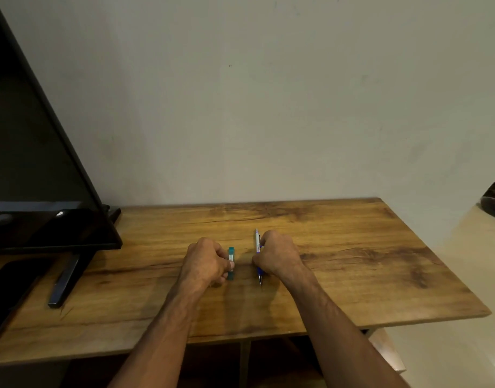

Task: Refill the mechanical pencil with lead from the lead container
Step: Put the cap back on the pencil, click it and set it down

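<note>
A small teal lead container (231, 253) with a white label lies on the wooden table (352, 270), its length running away from me. My left hand (205, 261) is curled around its left side, thumb and fingers pinching it. A white and blue mechanical pencil (258, 242) lies parallel to it on the right, tip pointing toward me. My right hand (278, 254) is closed on the pencil's middle, hiding part of the barrel. Both hands rest low on the tabletop.
A large black monitor (30, 163) stands at the left, its stand foot (67, 278) reaching toward the table's front. A dark flat object (8, 287) lies at the far left. The wall rises right behind the table. The table's right edge drops to a pale floor.
</note>
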